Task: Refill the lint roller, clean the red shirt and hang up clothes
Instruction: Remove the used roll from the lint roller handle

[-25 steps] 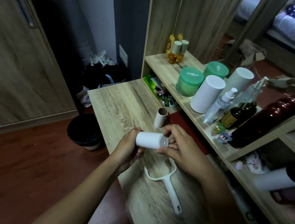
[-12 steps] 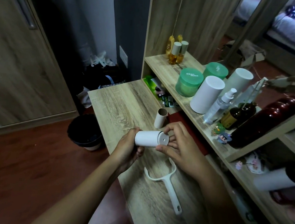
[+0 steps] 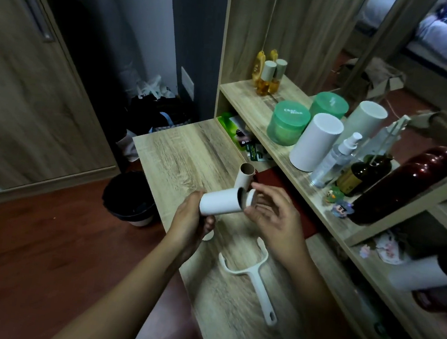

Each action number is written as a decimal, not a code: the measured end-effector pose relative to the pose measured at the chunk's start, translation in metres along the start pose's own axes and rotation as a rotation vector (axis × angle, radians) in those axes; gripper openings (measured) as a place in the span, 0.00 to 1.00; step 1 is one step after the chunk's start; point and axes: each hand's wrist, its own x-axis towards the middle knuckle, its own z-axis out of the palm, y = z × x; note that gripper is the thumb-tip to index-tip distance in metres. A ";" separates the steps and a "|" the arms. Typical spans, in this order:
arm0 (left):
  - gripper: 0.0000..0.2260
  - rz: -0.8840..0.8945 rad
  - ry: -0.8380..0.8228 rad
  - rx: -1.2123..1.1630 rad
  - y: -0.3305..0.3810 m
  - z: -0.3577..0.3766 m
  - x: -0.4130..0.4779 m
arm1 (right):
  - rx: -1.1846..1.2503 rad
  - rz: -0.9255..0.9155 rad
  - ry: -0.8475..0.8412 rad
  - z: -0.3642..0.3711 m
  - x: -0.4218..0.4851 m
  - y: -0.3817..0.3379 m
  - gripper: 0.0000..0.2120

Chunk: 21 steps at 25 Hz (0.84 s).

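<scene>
My left hand (image 3: 190, 225) grips a white lint refill roll (image 3: 219, 204) at its left end, above the wooden table (image 3: 179, 152). My right hand (image 3: 275, 220) pinches a white end cap (image 3: 249, 199) just off the roll's right end, whose dark hollow shows. The white lint roller handle (image 3: 252, 278) lies on the table below my hands, with no roll on it. An empty cardboard core (image 3: 245, 176) stands upright behind the roll. A dark red cloth (image 3: 280, 180) lies at the table's back edge under the shelf.
A shelf (image 3: 253, 102) to the right carries green jars (image 3: 287, 122), a white cylinder (image 3: 315, 142), a spray bottle (image 3: 333, 160) and other bottles. A black bin (image 3: 128, 200) stands on the red-brown floor left of the table. A wardrobe door (image 3: 17, 73) is at far left.
The end cap has come off the roll's right end in my right hand, showing the hollow inside. The roll has tilted a little and my left hand has shifted lower.
</scene>
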 end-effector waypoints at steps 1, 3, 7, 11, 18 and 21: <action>0.09 0.000 0.029 -0.024 0.000 -0.003 0.003 | 0.074 0.061 0.030 -0.001 0.002 0.009 0.19; 0.09 -0.004 0.081 -0.049 0.000 -0.011 0.008 | 0.003 0.176 0.036 -0.004 0.009 0.038 0.20; 0.10 -0.024 0.161 -0.028 -0.002 -0.026 0.013 | -0.547 0.284 -0.197 0.001 0.019 0.105 0.22; 0.09 -0.027 0.213 -0.044 -0.001 -0.035 0.017 | -0.831 0.270 -0.466 0.020 0.031 0.140 0.24; 0.10 -0.025 0.231 -0.018 -0.002 -0.048 0.020 | -0.866 0.213 -0.531 0.025 0.043 0.160 0.22; 0.11 -0.042 0.243 0.013 -0.004 -0.053 0.020 | -0.851 0.214 -0.518 0.025 0.042 0.159 0.23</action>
